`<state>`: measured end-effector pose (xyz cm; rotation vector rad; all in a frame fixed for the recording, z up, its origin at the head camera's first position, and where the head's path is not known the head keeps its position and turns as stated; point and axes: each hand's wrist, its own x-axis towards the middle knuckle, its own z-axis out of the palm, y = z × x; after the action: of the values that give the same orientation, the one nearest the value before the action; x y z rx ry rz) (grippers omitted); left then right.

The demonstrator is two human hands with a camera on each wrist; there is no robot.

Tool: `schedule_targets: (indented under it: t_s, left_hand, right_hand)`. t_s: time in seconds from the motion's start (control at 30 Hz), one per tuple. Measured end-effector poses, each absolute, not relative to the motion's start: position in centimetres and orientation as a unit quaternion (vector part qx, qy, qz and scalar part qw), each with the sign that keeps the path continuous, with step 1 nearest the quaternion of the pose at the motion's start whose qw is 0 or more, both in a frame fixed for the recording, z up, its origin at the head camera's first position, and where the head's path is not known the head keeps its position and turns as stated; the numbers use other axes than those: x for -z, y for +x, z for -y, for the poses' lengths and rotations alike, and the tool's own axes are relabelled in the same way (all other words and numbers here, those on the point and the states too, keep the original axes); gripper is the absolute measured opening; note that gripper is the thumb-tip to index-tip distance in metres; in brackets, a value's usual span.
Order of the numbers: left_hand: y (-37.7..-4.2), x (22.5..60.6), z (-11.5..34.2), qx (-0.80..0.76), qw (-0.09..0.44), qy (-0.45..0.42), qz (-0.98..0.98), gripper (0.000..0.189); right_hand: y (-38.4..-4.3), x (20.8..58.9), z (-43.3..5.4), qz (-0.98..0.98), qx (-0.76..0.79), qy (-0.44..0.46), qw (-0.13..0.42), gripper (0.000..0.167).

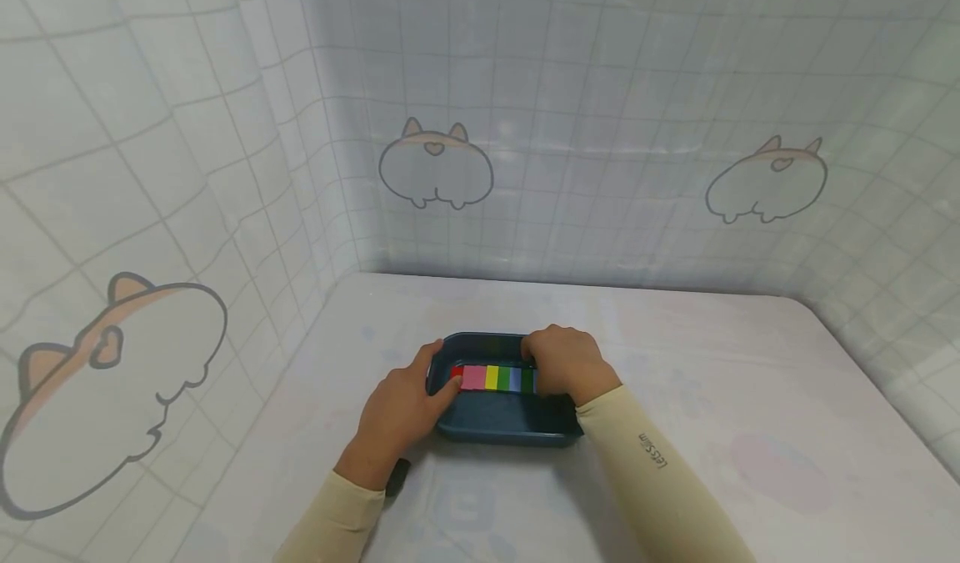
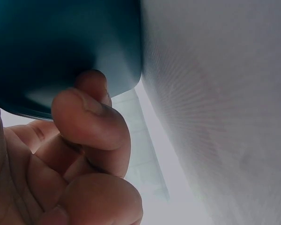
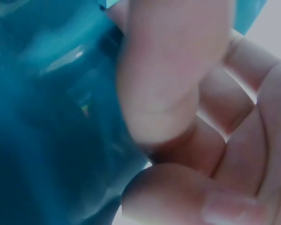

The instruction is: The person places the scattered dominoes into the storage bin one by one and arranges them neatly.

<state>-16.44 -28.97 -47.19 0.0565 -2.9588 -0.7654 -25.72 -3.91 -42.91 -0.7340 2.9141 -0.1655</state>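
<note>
A dark teal tray (image 1: 502, 439) stands on the table, with a row of coloured blocks (image 1: 491, 378) lying across it: red, pink, yellow, green, blue and dark green. My left hand (image 1: 401, 409) grips the tray's left wall; its thumb reaches inside to the red end, and curled fingers (image 2: 93, 122) lie against the outside. Over the right end of the row, my right hand (image 1: 566, 363) bends its fingers down inside the tray and pinches a block (image 3: 113, 3). Only a pale corner of that block shows in the right wrist view; the hand covers the rest.
The white table (image 1: 720, 396) extends on both sides of the tray. A small dark object (image 1: 397, 478) shows by the left wrist. Behind and to the left hang white gridded curtains (image 1: 592, 154) with animal drawings.
</note>
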Motion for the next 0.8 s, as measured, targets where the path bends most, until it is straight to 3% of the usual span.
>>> schedule_targets:
  t_s: [0.5,0.8]
  left_hand:
    - [-16.4,46.9,28.2,0.246,0.033,0.022,0.968,0.076]
    - [-16.2,46.8,28.6,0.249,0.050,0.022,0.967,0.074]
  right_hand:
    - [-25.7,42.5,2.5,-0.962,0.086,-0.238,0.106,0.048]
    - [-25.0,41.0,1.9,-0.957,0.108,-0.251,0.095,0.049]
